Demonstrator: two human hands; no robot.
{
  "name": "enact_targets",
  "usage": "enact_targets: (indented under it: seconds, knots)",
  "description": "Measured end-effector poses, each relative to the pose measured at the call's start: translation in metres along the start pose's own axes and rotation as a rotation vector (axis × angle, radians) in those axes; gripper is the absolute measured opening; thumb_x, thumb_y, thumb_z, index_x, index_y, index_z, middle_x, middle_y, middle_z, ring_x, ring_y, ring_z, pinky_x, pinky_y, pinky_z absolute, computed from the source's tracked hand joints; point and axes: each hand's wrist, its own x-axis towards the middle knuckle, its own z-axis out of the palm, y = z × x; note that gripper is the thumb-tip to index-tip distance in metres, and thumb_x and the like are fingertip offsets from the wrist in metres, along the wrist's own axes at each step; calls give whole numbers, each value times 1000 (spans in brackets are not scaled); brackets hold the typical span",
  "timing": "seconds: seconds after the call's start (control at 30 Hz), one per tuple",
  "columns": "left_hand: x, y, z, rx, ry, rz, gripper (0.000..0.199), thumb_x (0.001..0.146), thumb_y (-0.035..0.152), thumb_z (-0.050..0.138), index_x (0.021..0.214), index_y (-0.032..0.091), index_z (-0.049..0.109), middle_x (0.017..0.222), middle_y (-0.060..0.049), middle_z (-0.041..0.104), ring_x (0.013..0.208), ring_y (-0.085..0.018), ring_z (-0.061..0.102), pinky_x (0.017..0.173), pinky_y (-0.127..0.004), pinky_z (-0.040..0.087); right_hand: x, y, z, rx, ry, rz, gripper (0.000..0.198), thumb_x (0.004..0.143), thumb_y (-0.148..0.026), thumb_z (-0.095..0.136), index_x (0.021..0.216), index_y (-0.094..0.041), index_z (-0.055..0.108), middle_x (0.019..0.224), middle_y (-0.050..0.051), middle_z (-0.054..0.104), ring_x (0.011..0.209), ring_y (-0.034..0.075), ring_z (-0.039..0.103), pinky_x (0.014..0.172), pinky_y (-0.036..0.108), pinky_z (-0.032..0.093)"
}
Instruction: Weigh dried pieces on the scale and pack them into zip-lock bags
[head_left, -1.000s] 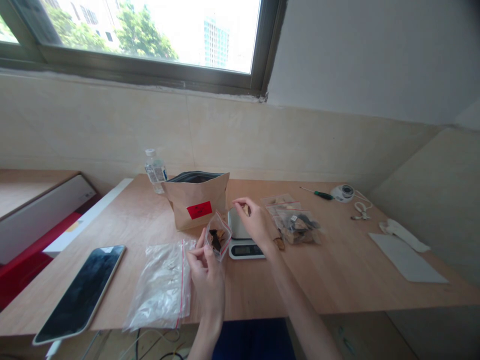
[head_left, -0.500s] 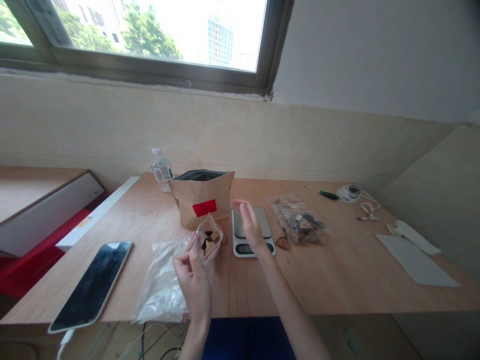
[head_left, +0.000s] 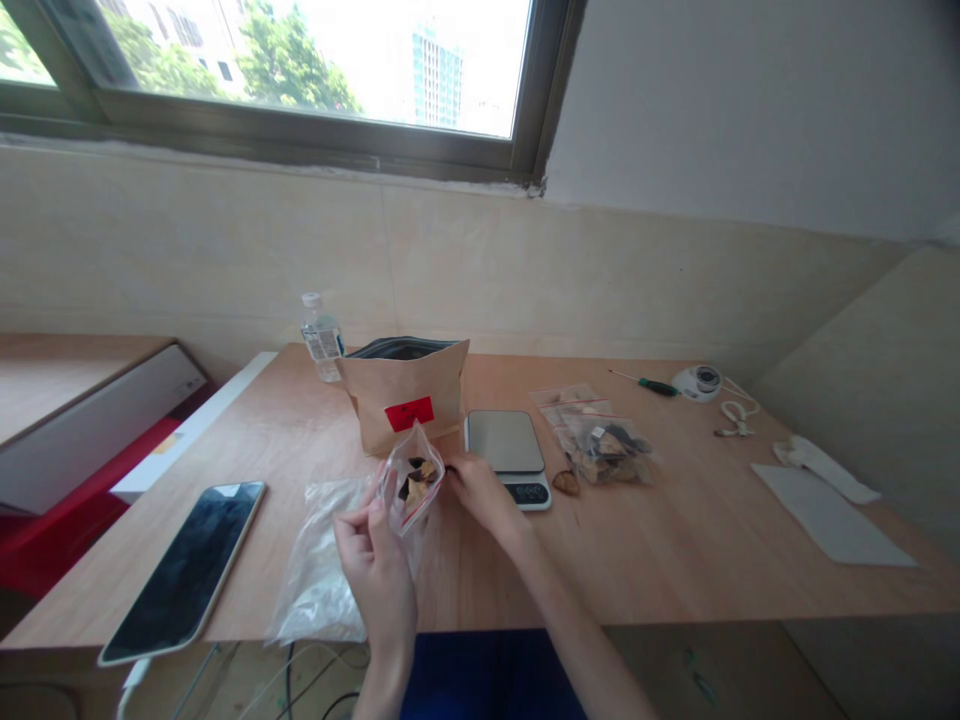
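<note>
My left hand [head_left: 377, 550] grips a small clear zip bag [head_left: 411, 515] by its left side, its mouth spread and facing up toward me. Inside lie several dried pieces [head_left: 417, 482], tan and dark brown. Close to the bag's right edge is my right hand [head_left: 480, 490], its fingers pinched together at a small dark spot I cannot make out. Just behind them stands a kraft paper pouch [head_left: 397, 385] with a red label, its top open. A kitchen scale [head_left: 506, 442] with a dark display sits beyond my right hand, partly covered by it.
Flat clear plastic bags [head_left: 319, 575] lie left of my hands, beside a large phone [head_left: 184, 570]. Filled zip bags [head_left: 604, 445] and one loose dried piece [head_left: 566, 483] lie right of the scale. Farther off are a water bottle [head_left: 322, 340], a screwdriver [head_left: 652, 385] and a white camera [head_left: 697, 383].
My right hand has come down from above the scale to the right edge of the small bag, and its fingers have closed. My left hand still holds the bag almost in place.
</note>
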Motion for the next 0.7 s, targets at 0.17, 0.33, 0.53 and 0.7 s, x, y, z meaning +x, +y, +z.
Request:
enact_targets:
  seconds: [0.17, 0.33, 0.53, 0.7]
  knots:
    - [-12, -3, 3, 27, -100, -48, 24, 85, 41, 52, 78, 20, 44, 110, -9, 67, 108, -22, 61, 97, -43, 44, 8, -26, -59, 175, 352, 65, 23, 85, -15, 49, 96, -19, 69, 95, 5, 71, 85, 18, 66, 81, 29, 50]
    - [-19, -3, 13, -45, -216, -112, 24, 84, 40, 54, 78, 20, 43, 116, -11, 65, 109, -23, 61, 96, -43, 45, -6, -47, -97, 320, 183, 2, 26, 89, -30, 49, 108, -24, 66, 109, 2, 69, 103, 17, 62, 92, 29, 46]
    - [0, 9, 14, -201, -408, -292, 28, 75, 35, 63, 67, 20, 41, 102, -8, 71, 101, -26, 65, 86, -42, 52, -37, -7, -96, 448, 120, 146, 38, 91, -45, 45, 121, -25, 57, 128, 6, 58, 120, 20, 51, 100, 35, 41]
    - [21, 22, 8, -174, -551, -522, 29, 63, 27, 71, 64, 19, 44, 81, -1, 71, 82, -24, 69, 73, -37, 54, -55, 5, -89, 598, -37, 150, 58, 77, -59, 58, 124, -25, 56, 124, 8, 60, 115, 25, 55, 95, 38, 44]
